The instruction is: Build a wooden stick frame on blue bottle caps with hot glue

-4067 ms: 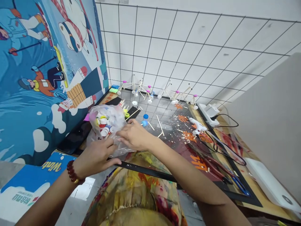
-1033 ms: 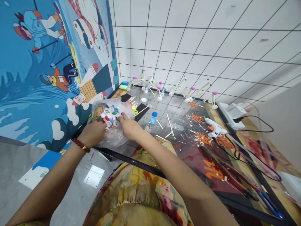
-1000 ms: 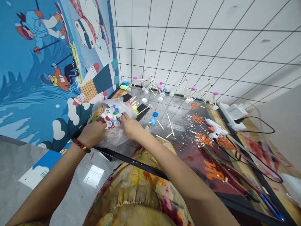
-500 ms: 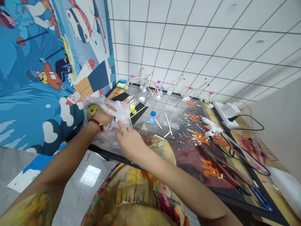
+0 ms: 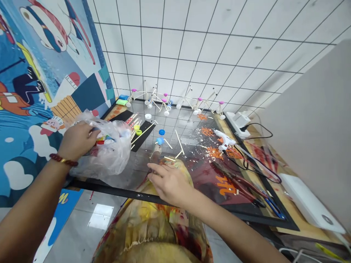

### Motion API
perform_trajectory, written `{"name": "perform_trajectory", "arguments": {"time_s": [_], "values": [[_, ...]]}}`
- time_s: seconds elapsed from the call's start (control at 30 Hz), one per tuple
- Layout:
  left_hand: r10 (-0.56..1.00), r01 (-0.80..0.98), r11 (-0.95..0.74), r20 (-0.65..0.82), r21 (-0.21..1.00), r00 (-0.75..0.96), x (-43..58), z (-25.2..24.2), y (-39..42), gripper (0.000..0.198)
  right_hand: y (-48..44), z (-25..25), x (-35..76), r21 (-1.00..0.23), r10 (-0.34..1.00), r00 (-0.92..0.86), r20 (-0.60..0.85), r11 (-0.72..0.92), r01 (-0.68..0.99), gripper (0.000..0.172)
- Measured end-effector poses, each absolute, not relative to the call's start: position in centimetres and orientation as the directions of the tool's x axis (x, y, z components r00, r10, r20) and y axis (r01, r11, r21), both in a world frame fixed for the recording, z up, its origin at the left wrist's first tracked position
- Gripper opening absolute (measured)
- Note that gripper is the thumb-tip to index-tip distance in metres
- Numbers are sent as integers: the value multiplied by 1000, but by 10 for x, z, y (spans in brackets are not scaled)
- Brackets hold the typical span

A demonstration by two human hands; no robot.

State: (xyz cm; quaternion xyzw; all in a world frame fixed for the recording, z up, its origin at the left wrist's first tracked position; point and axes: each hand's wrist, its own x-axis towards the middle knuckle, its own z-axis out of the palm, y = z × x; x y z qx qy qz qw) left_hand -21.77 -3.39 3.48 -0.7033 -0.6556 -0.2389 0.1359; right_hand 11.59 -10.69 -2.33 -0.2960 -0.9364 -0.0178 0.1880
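Observation:
My left hand (image 5: 78,141) is at the left side of a clear plastic bag (image 5: 117,157), its fingers curled over the bag's edge. Coloured bits, some red and blue, show through the bag's mouth. My right hand (image 5: 170,182) hovers above the table's near edge, fingers stretched out and apart, with nothing visible in them. Beyond it lie a light blue bottle cap (image 5: 159,141), a darker blue cap (image 5: 161,132) and several thin wooden sticks (image 5: 179,140). Yellow-green caps (image 5: 138,132) rest by a black strip (image 5: 144,138).
Several stick structures with white and pink caps (image 5: 197,109) line the table's back edge. On the right are a white glue gun (image 5: 225,140) with its cord, red-handled pliers (image 5: 244,188), blue-handled scissors (image 5: 274,208) and a power strip (image 5: 236,124). White scraps litter the glossy table (image 5: 192,171).
My hands have come apart: the left shifted left to the bag's edge, the right moved off the bag to the right. The bag stands more open, and the view has turned right.

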Motion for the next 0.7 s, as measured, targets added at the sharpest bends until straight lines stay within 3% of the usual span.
{"name": "perform_trajectory", "arguments": {"time_s": [0.03, 0.1, 0.17, 0.27, 0.37, 0.43, 0.6, 0.7], "values": [[821, 969, -148, 570, 196, 10, -206, 41, -49, 24, -104, -25, 121, -84, 542, -746, 386, 826, 557, 20], [781, 856, -199, 605, 477, -156, -171, 48, -77, 22, -98, -30, 130, -99, 529, -726, 440, 832, 546, 19], [877, 577, -303, 459, 759, -143, -129, 47, -96, 17, -91, -35, 136, -131, 528, -687, 499, 830, 543, 19], [978, 270, -206, 208, 941, 18, -73, 31, -92, 18, -79, -46, 143, -256, 609, -560, 561, 771, 582, 19], [996, 124, -47, 36, 991, 86, -45, 12, -58, 34, -70, -54, 151, -363, 717, -409, 564, 660, 658, 22], [998, 119, 12, -19, 993, 57, -43, 0, -32, 46, -68, -54, 156, -355, 736, -351, 579, 615, 704, 24], [997, 121, 78, -77, 990, -16, -65, -26, 9, 44, -65, -43, 167, -297, 708, -264, 654, 562, 772, 21], [996, 326, 84, -70, 942, -54, -82, -39, 16, 41, -61, -38, 174, -345, 721, -151, 677, 491, 800, 21]]}}
